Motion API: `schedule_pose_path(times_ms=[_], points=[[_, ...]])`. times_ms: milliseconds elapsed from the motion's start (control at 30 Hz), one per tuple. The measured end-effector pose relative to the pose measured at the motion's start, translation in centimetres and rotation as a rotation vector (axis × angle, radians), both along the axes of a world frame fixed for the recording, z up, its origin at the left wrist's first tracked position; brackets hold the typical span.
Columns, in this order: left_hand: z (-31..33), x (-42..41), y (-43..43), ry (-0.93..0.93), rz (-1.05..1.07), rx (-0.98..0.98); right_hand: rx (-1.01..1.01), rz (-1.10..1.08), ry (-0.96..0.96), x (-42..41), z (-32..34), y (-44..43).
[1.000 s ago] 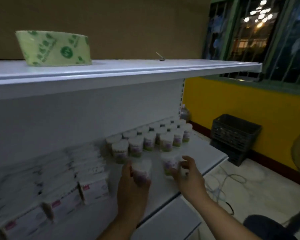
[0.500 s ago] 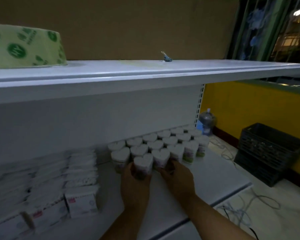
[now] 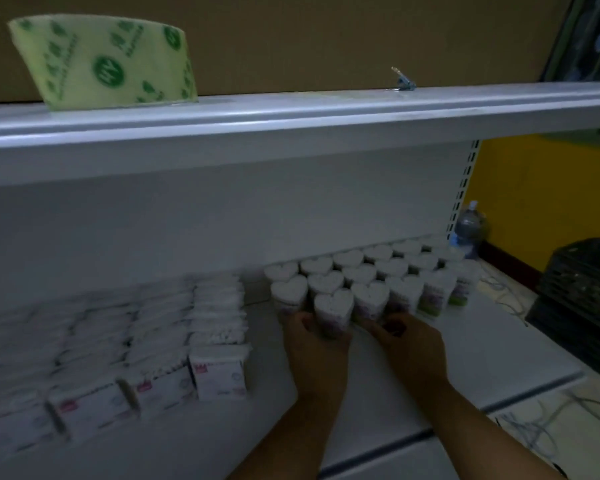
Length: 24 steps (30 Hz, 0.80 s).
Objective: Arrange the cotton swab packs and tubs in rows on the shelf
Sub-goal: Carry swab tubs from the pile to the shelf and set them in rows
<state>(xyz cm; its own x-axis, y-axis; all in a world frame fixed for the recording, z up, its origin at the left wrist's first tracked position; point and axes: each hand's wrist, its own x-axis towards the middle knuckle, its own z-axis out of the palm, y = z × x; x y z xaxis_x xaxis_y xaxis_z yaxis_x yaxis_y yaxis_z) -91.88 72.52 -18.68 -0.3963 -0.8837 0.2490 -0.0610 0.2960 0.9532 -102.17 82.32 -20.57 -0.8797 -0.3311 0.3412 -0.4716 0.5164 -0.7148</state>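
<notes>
On the lower shelf (image 3: 499, 344), heart-topped tubs (image 3: 390, 268) stand in staggered rows near the back panel. The left hand (image 3: 312, 344) grips the front tub (image 3: 333, 308) low down, fingers curled round it. The right hand (image 3: 409, 344) grips the neighbouring tub (image 3: 369, 299) the same way. Both tubs stand upright, touching the row behind. Blurred packs (image 3: 219, 341) lie in rows to the left. A tape roll (image 3: 108, 60) sits on the upper shelf (image 3: 326, 112).

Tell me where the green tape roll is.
In the head view, the green tape roll stands on the top shelf at upper left, far left of a small clip.
</notes>
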Motion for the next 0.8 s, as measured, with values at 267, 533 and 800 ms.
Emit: schedule_pose_path(times_ms=[267, 533, 800], points=[[2.7, 7.3, 2.3, -0.177, -0.287, -0.018, 0.136, 0.026, 0.041, 4.9, 2.0, 1.6], [10.6, 29.0, -10.6, -0.426, -0.364, -0.668, 0.388, 0.586, 0.779, 23.3, 9.4, -4.5], [11.2, 60.2, -26.1, -1.255, 0.077, -0.524, 0.663, 1.023, 0.710, 46.9, 11.0, -23.1]])
